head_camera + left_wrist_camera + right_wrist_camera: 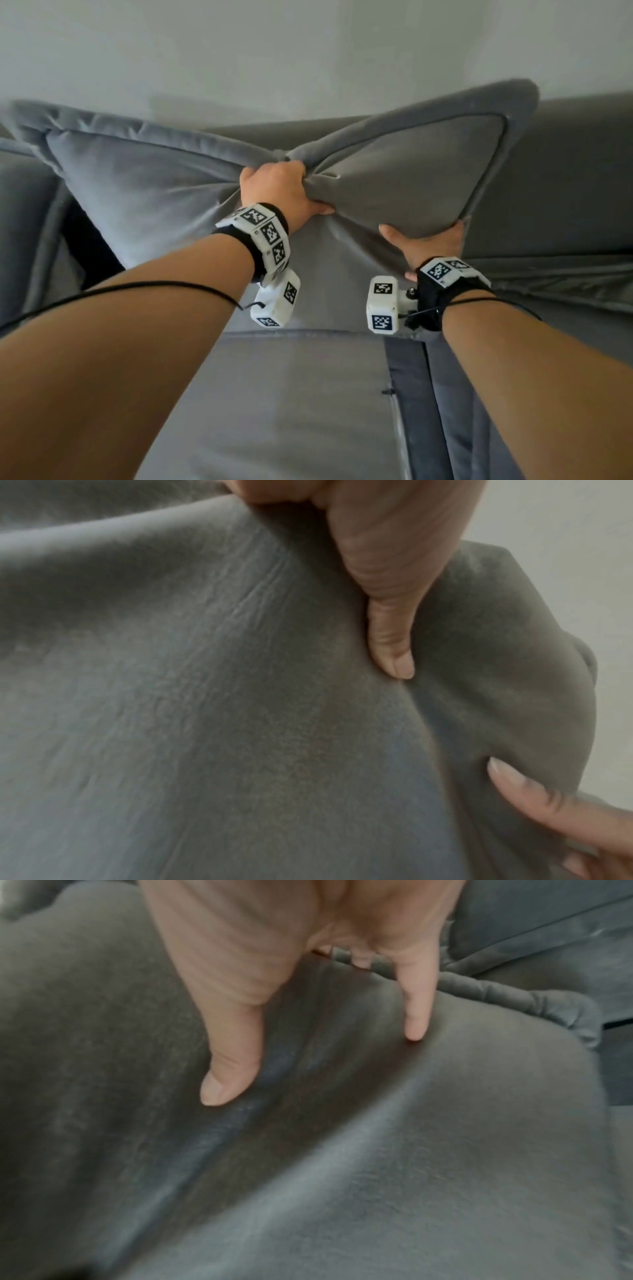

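A large grey velvet cushion (137, 192) with a piped edge is held up in front of a grey sofa. My left hand (274, 188) grips its top edge at the middle, and the fabric bunches into folds there. In the left wrist view the left thumb (390, 642) presses into the cushion (205, 696). My right hand (428, 240) holds the cushion's lower right edge, thumb on the front face and fingers hidden behind. In the right wrist view the thumb (229, 1056) and one finger (416, 1010) lie on the cushion's front (411, 1150).
The sofa's backrest (565, 171) runs behind the cushion, and a seat cushion (291, 394) lies below my arms. A dark gap (85, 240) shows behind the lifted cushion at the left. A plain pale wall (308, 51) rises above the sofa.
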A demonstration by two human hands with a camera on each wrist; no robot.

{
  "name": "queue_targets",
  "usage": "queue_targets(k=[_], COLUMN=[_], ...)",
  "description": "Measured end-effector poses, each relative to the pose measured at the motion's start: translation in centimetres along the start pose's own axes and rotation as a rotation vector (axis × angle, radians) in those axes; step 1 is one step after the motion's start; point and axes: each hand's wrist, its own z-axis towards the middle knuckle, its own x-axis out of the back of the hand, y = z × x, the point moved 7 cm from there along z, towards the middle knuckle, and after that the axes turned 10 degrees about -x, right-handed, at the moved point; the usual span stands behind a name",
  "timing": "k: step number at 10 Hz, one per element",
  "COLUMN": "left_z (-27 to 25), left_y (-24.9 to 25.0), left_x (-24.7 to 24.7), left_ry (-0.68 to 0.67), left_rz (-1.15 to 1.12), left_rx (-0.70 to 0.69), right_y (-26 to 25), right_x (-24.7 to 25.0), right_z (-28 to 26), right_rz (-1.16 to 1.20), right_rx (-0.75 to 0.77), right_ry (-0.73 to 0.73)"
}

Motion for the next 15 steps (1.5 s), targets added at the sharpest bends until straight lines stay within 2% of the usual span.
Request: queue_targets(k=[1, 2, 4, 5, 6, 7, 8, 9, 10, 11, 12, 15], left_z=[1.5, 2.7, 7.0, 6.9, 6.1, 5.9, 6.0, 5.5, 3.3, 0.2, -2.0, -4.7], left_y=[-0.5, -1.8, -2.9, -3.4, -4.0, -3.7, -3.6, -3.1, -2.1, -1.3, 0.1, 9.1], left_x=[-0.4, -3.3, -3.7, -4.9, -7.4, -10.1, -11.2, -10.3, -10.6, -12.3, -12.6, -6.8], left_ry=[0.083, 0.009, -0.060, -0.034, 0.057, 0.020, -0.108, -0.124, -0.240, -0.403, -0.498, -0.476], left_rz=[-0.021, 0.000, -0.001, -0.023, -0.106, -0.066, -0.032, -0.075, -0.133, -0.161, -0.173, -0.247], left_rx=[0.006, 0.052, 0.059, 0.112, 0.151, 0.078, 0.063, 0.055, 0.032, 0.048, 0.069, -0.061], right_y=[-2.0, -2.3, -2.7, -3.2, -2.8, -1.3, 0.5, 1.6, 1.5, 1.0, 0.6, 0.5], right_x=[-1.6, -4.0, -7.1, -6.9, -6.5, -6.9, -7.7, -7.9, -7.7, -6.8, -5.3, 4.5], right_z=[1.3, 1.8, 4.4, 4.7, 6.6, 7.1, 6.6, 5.9, 5.1, 4.2, 2.6, -3.0], right_rz=[0.073, 0.142, 0.105, 0.095, -0.011, -0.154, -0.166, -0.129, -0.123, -0.112, -0.124, -0.091], right_rx=[0.057, 0.035, 0.072, 0.043, 0.076, 0.082, 0.065, 0.028, 0.020, 0.011, -0.009, -0.029], right_ry=[-0.058, -0.168, -0.269, -0.309, -0.357, -0.406, -0.425, -0.442, -0.464, -0.457, -0.442, -0.306])
